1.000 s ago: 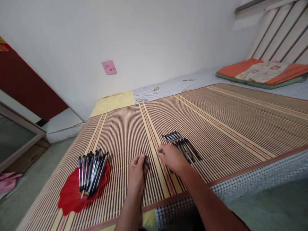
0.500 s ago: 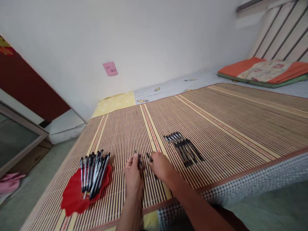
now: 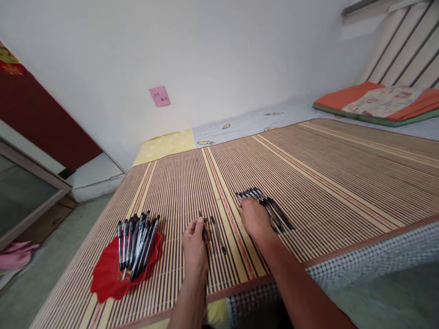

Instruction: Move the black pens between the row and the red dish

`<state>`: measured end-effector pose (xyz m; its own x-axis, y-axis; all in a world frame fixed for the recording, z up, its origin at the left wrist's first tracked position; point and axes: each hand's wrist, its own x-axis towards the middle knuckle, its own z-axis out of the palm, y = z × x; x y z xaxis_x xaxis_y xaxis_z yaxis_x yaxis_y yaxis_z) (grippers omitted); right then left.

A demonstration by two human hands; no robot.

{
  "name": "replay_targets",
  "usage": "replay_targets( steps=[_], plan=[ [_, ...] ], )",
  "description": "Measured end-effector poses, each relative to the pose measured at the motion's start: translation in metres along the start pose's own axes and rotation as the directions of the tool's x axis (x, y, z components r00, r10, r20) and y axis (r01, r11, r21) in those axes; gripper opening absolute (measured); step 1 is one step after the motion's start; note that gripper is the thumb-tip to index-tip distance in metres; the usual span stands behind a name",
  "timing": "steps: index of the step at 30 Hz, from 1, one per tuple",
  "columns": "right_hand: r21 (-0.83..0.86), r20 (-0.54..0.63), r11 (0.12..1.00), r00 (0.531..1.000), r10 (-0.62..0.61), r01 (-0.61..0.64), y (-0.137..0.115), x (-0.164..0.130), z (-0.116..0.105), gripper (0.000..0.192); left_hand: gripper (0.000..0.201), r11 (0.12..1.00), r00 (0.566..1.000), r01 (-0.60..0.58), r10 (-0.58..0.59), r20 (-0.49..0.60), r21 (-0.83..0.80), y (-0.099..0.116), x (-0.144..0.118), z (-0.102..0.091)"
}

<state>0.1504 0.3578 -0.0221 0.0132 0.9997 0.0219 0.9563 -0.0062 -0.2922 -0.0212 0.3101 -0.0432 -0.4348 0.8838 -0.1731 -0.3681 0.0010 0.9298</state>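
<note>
My left hand (image 3: 194,241) pinches a slim dark pen part (image 3: 206,232) between thumb and fingertips, just above the mat; a thin piece trails toward me from it. Right beside it a dark pen barrel (image 3: 218,236) lies on the mat, untouched. My right hand (image 3: 254,216) reaches over the left end of a row of short silver-and-black pen caps (image 3: 253,192), fingers curled down. What those fingers grip is hidden. Below the caps lie several long dark pen barrels (image 3: 279,212), partly covered by this hand.
A red wavy-edged dish (image 3: 106,281) stands left, with several capped pens (image 3: 139,244) heaped on it. The striped mat (image 3: 178,183) covers the bed. A folded orange blanket (image 3: 363,96) lies far right, and a white wall (image 3: 219,59) rises behind.
My right hand has let go of the dark barrel beside my left hand and moved right to the row of caps. My left hand keeps its pinch nearly in place.
</note>
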Motion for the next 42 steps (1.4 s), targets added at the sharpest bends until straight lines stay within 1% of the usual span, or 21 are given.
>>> replay_targets(
  steps=[3,6,9,12,13,14,16,18,19,22,25,27,30,32,35,38,42],
  plan=[
    [0.013,-0.012,1.000,1.000,0.009,-0.008,-0.002,0.001,0.001,0.022,0.043,1.000,1.000,0.010,-0.010,-0.008,-0.014,0.002,-0.001,0.002],
    [0.014,-0.036,1.000,0.999,0.025,-0.025,-0.001,0.002,-0.001,0.029,0.041,0.999,0.999,0.036,-0.036,0.029,-0.002,0.004,-0.003,0.001],
    [0.011,-0.006,1.000,1.000,-0.010,0.010,0.002,0.002,-0.002,0.037,0.037,0.998,0.996,0.052,-0.054,0.072,0.017,0.004,-0.005,-0.001],
    [0.068,0.044,0.996,0.997,-0.061,0.058,0.008,0.002,-0.002,0.036,0.036,0.999,0.997,0.041,-0.041,0.062,0.011,0.004,-0.005,-0.002],
    [0.104,0.038,0.992,0.996,-0.075,0.071,0.012,0.003,-0.002,0.035,0.036,0.999,0.998,0.037,-0.038,0.056,0.009,0.005,-0.005,-0.002],
    [0.142,0.011,0.987,0.997,-0.081,0.078,0.016,0.004,-0.003,0.033,0.037,0.999,0.998,0.033,-0.033,0.049,0.008,0.005,-0.005,-0.001],
    [0.198,-0.082,0.977,0.995,-0.060,0.075,0.025,0.006,-0.005,0.032,0.038,1.000,0.999,0.025,-0.025,0.035,0.002,0.005,-0.005,0.000],
    [0.201,-0.159,0.978,0.987,-0.018,0.050,0.032,0.009,-0.007,0.033,0.039,1.000,1.000,0.017,-0.017,0.025,-0.005,0.005,-0.005,0.001],
    [0.185,-0.169,0.982,0.986,-0.006,0.037,0.034,0.010,-0.008,0.034,0.039,1.000,1.000,0.016,-0.016,0.025,-0.008,0.005,-0.004,0.002],
    [0.134,-0.127,0.989,0.991,-0.039,0.056,0.031,0.011,-0.006,0.036,0.039,1.000,0.999,0.027,-0.027,0.036,-0.003,0.005,-0.004,0.002],
    [0.107,-0.070,0.986,0.990,-0.122,0.129,0.020,0.009,-0.001,0.038,0.039,0.999,0.998,0.033,-0.034,0.049,0.021,0.004,-0.005,0.002],
    [0.073,-0.030,0.986,0.988,-0.150,0.151,0.012,0.008,0.001,0.038,0.039,0.999,0.998,0.021,-0.024,0.061,0.050,0.004,-0.006,0.001],
    [0.026,0.012,0.989,0.989,-0.147,0.147,0.004,0.006,0.003,0.037,0.039,0.997,0.998,-0.004,-0.001,0.070,0.076,0.004,-0.006,0.001],
    [0.032,0.028,0.989,0.989,-0.146,0.146,0.001,0.004,0.002,0.032,0.038,0.996,0.996,-0.024,0.017,0.083,0.084,0.004,-0.007,0.002],
    [0.052,0.072,0.988,0.986,-0.150,0.147,-0.004,0.001,-0.001,0.021,0.037,0.990,0.989,-0.044,0.024,0.149,0.134,0.004,-0.010,0.003],
    [0.053,0.112,0.990,0.984,-0.139,0.134,-0.009,-0.002,-0.005,0.021,0.035,0.976,0.978,-0.068,0.024,0.206,0.207,0.004,-0.013,0.004],
    [0.041,0.124,0.995,0.987,-0.098,0.094,-0.008,-0.006,-0.008,0.023,0.032,0.945,0.967,-0.158,0.089,0.239,0.287,0.005,-0.015,0.004]
  ],
)
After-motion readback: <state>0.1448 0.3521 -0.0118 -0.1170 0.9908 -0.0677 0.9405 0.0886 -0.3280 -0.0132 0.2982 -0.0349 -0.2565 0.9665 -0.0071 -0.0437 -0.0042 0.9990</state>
